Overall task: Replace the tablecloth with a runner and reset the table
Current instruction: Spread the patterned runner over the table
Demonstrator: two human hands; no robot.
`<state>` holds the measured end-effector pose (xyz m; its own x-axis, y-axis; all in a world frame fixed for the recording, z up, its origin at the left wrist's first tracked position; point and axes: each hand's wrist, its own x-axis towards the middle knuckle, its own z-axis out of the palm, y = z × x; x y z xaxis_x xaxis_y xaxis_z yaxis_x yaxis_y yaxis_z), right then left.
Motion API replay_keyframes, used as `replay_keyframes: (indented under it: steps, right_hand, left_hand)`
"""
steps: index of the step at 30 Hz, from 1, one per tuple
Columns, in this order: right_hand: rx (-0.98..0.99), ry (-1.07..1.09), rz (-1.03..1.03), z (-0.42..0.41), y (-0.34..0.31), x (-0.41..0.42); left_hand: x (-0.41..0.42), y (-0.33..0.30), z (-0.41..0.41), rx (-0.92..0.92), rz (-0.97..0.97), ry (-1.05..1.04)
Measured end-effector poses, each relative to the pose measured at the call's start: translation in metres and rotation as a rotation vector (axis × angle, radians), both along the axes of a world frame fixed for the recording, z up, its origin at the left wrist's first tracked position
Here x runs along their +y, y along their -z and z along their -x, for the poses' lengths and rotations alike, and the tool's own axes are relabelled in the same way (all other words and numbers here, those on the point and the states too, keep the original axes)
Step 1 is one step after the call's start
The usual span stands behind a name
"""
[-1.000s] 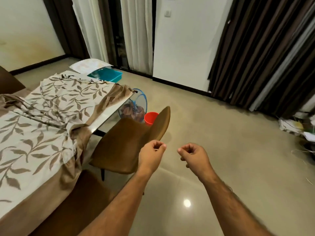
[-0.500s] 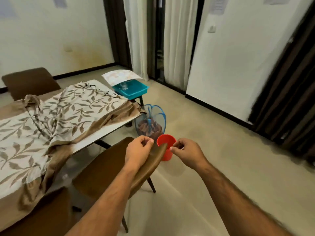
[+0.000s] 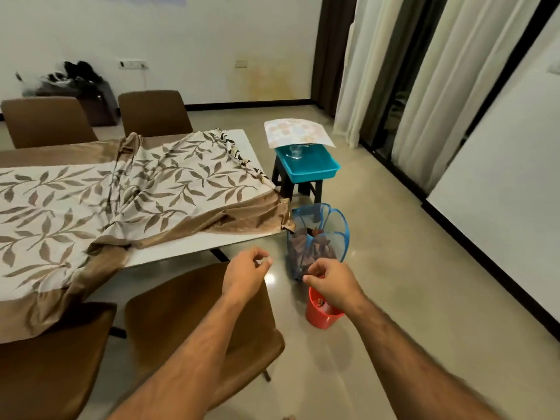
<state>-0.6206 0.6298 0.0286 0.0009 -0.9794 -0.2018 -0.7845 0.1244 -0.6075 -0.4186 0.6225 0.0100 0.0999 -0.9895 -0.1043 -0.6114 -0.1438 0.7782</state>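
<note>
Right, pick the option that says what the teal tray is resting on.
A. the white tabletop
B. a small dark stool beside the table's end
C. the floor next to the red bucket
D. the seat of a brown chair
B: the teal tray sits on top of a small dark stool standing on the floor just past the end of the table, not on the table itself.

1. Warm, even indoor light; moderately bright.
2. Small glare spot on glossy floor [image 3: 268,278] between the hands.
3. Soft motion blur overall; wide-angle bowing at edges.
</note>
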Motion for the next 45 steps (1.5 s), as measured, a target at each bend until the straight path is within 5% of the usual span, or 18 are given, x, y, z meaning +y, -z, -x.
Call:
replay_keyframes:
  steps: [12,29,37,45]
  right_hand:
    - [0.325,-0.442,-0.081,0.052,0.033,-0.227]
    - [0.337,-1.074,-0.015,0.022,0.075,-0.424]
    - [0.419,-1.258,-0.046,-0.019,0.074,-0.481]
    - [0.533,-1.673,0.16,-0.023,0.098,-0.5]
  left_hand:
    - [-0.163,0.053,0.058,-0.279,-0.161,-0.161]
    - [-0.316,0.125,0.102,-0.325,-0.472,-0.437]
    - [-0.327,0.119,0.107,-0.051,-0.586,-0.639]
    - [-0.326,0.073,0.153,0.31,-0.421,-0.844]
